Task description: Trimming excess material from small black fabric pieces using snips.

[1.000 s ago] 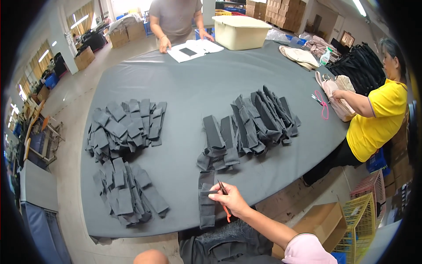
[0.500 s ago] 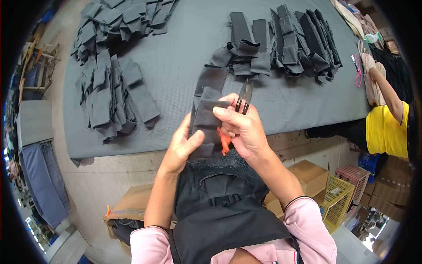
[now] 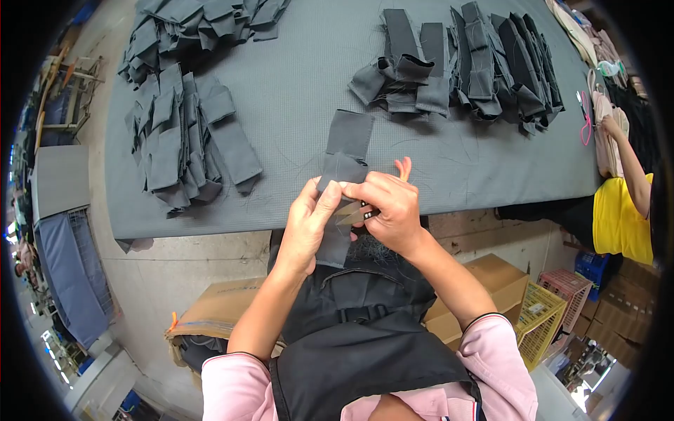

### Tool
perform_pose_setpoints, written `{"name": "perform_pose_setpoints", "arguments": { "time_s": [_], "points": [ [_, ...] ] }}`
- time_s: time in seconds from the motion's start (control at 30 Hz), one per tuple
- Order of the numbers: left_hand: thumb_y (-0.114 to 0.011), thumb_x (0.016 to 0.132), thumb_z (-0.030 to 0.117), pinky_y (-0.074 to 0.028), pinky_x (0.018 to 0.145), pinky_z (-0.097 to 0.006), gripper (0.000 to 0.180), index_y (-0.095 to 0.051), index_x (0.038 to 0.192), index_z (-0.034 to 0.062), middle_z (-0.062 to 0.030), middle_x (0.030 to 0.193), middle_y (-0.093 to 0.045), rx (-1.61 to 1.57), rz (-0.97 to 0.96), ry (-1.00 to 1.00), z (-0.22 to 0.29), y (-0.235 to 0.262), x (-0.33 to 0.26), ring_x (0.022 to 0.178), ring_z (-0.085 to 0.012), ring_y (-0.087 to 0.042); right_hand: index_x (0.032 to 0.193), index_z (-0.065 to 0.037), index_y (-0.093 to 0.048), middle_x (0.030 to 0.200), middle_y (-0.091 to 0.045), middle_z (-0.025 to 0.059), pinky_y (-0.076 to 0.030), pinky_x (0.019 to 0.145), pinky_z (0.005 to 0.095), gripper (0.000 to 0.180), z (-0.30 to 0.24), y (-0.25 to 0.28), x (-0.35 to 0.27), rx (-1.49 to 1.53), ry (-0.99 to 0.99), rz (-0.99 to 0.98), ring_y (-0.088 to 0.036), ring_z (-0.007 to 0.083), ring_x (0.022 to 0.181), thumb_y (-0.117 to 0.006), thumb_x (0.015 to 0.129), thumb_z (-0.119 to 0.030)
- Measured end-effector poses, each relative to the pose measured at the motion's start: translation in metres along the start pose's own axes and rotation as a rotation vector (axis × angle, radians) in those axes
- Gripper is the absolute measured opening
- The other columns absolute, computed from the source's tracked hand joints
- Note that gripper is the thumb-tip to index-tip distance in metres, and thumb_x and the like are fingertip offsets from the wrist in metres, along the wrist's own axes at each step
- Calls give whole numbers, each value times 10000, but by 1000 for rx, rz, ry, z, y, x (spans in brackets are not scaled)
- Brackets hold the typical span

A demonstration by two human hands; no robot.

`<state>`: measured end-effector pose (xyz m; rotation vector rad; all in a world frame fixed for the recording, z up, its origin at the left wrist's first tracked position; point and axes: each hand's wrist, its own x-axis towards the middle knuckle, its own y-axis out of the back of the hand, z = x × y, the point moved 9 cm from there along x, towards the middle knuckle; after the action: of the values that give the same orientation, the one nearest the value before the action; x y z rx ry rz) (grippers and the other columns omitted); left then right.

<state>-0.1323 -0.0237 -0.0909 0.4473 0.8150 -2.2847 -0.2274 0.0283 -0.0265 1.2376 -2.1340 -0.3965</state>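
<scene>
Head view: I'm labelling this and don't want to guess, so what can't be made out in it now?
All in the head view:
- Snips: grips partly hidden by the right hand; whether the blades are cutting anything is too small to tell.
- Grey strip: middle covered by the left hand and right fingers.
- Upper-left cloth pile: cut off by the top edge.
- Co-worker in yellow shirt: head lost beyond the dark right rim.

The person wears a pink short-sleeved shirt [image 3: 236, 384] with dark bands [image 3: 239, 354] closing its cuffs and a narrow dark-and-red stripe [image 3: 472, 412] near the collar [image 3: 421, 398]; over it, a plain black apron [image 3: 365, 358] reaches toward the near edge of the table [image 3: 281, 105], a black plastic buckle [image 3: 363, 313] across it, and the hands [image 3: 307, 221] are bare
</scene>
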Motion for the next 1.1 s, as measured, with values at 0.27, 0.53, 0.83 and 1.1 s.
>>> {"name": "perform_pose_setpoints", "arguments": {
  "time_s": [0.27,0.53,0.83,1.1],
  "points": [
    [-554,930,275,-542,765,-329,417,-422,1240,29,-130,1101,-596,-193,1,-92,8,5,-4,945,-187,-621,1037,-29,-649,683,-561,9,-482,568,230,171,31,-11,0,745,-712,-48,-498,55,585,-579,892,-86],
    [-571,920,260,-487,860,-335,443,-408,1279,57,-133,1167,-583,-300,41,-146,14,15,-9,996,-190,-598,962,-66,-635,802,-519,51,-417,520,287,276,-20,19,3,-107,-297,-81,-566,166,671,-719,699,-70],
    [-579,919,218,-433,935,-324,456,-396,1303,56,-100,1194,-561,-269,92,-260,24,16,-13,1063,-171,-555,909,-60,-644,754,-485,40,-408,516,311,278,-40,22,11,-250,-94,22,-534,186,591,-746,651,-87],
    [-558,929,224,-432,941,-333,397,-425,1274,80,-109,1195,-564,-209,141,-279,20,22,-13,1079,-176,-546,863,-57,-642,700,-469,22,-381,487,300,229,-53,17,13,-437,30,16,-512,169,555,-731,661,-118]
  ]
}}
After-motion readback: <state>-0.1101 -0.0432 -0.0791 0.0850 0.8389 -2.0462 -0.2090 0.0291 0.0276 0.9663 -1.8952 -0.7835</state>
